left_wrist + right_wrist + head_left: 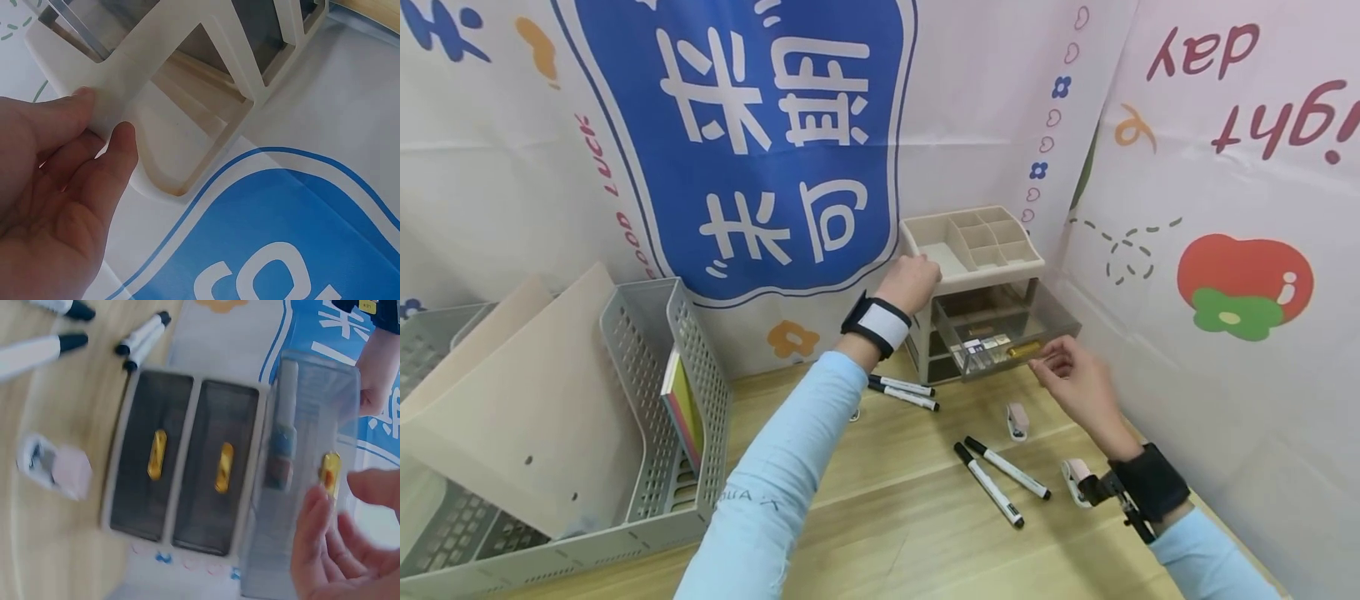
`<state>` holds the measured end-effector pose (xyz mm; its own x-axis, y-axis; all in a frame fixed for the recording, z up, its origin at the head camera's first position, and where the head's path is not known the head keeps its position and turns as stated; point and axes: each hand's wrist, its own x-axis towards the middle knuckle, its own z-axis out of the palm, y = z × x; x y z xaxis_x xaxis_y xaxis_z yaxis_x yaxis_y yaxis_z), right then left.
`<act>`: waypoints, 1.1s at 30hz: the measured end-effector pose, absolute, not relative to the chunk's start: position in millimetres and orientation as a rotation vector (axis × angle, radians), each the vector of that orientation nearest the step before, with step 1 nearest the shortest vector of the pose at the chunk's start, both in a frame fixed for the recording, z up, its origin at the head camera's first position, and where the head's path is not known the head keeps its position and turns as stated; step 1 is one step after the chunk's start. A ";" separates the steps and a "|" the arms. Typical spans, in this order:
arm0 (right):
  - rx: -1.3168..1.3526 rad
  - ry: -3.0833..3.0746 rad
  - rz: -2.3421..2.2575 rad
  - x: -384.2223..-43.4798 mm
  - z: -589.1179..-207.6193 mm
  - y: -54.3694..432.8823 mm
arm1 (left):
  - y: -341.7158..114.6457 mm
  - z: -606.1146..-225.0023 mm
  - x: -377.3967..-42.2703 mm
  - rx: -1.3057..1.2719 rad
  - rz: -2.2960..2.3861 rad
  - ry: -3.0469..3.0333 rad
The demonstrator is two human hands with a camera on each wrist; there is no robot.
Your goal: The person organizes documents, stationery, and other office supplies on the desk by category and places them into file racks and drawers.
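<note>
A cream desktop drawer organizer (970, 271) stands against the back wall, its top divided into compartments. My left hand (912, 283) grips its upper left edge; in the left wrist view, thumb and fingers (122, 147) meet the cream frame. The clear top drawer (1052, 317) is pulled out, with small white-and-blue packages (987, 345) inside. My right hand (1078, 383) is at the drawer's front right, fingers loosely bent. In the right wrist view, its thumb and fingertips are parted around the lower end of the gold handle (331, 467); contact is unclear.
Black-capped white markers (1003, 475) lie on the wooden table, with another pair (904, 392) by the organizer. Two small pink-and-white staplers (1017, 421) sit at the right. A grey file rack (700, 400) with folders stands left. Printed cloth (985, 100) covers the walls.
</note>
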<state>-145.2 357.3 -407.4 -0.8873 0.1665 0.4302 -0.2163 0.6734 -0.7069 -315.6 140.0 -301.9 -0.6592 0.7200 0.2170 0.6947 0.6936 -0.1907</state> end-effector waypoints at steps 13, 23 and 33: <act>-0.152 -1.990 1.898 -193.4 -407.1 317.3 | 135.1 -297.7 -324.8 -1.103 0.100 -2.624; -0.184 -2.049 1.952 -244.8 -391.2 322.3 | 141.6 -291.1 -319.4 -1.122 0.119 -2.647; -0.233 -2.097 1.962 -273.7 -394.4 321.2 | 142.9 -297.6 -315.8 -1.119 0.167 -2.633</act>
<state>-273.7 321.2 -394.4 -0.9535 0.2908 0.0786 -0.0591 0.0752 -0.9954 -315.8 142.9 -297.6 -0.6631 0.7197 0.2058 0.6879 0.6943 -0.2116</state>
